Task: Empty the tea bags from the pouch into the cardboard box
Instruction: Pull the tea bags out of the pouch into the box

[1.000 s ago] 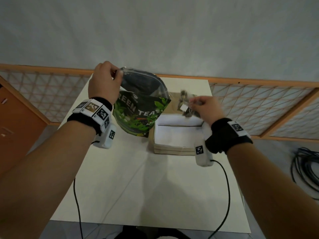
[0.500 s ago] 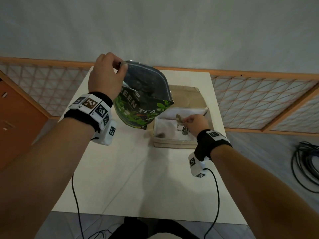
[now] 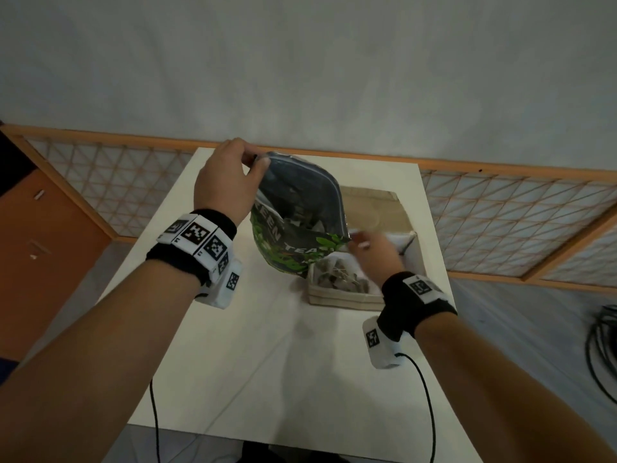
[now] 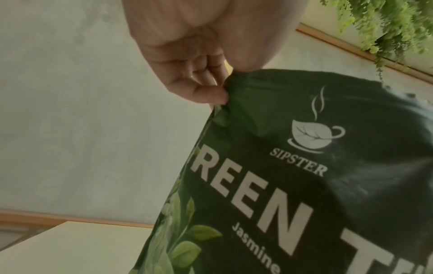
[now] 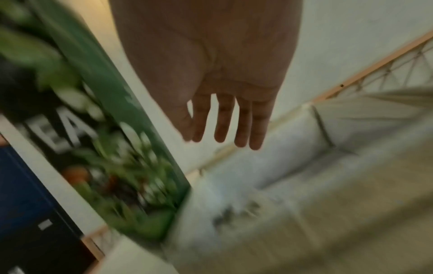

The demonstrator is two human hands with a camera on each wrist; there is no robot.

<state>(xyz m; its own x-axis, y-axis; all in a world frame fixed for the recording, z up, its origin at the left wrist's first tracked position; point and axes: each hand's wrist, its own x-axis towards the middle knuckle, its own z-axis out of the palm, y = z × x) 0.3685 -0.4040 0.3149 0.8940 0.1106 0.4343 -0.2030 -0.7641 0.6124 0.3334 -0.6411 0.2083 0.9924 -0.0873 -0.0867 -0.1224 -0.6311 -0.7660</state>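
Observation:
A dark green tea pouch [image 3: 293,242] printed "GREEN TEA" [image 4: 293,185] hangs open-mouthed above the table, beside the box. My left hand [image 3: 230,182] pinches its top left corner between thumb and fingers [image 4: 211,92]. More tea bags show inside the pouch mouth [image 3: 300,215]. The cardboard box [image 3: 344,295] stands just right of the pouch, with several tea bags [image 3: 337,279] lying in it. My right hand [image 3: 370,248] hovers over the box near the pouch's right corner, fingers [image 5: 222,122] straight and holding nothing. The pouch [image 5: 105,148] is blurred in the right wrist view.
The white table [image 3: 267,362] carries the box, whose lid flap [image 3: 370,208] lies open at the back. A wooden lattice rail [image 3: 500,202] runs behind and beside the table. Cables [image 3: 601,345] lie on the floor at right. An orange cabinet [image 3: 40,245] stands at left.
My right hand lowered tea bags into the box and let go of them, then rose toward the pouch's right corner. My left hand kept its pinch on the pouch.

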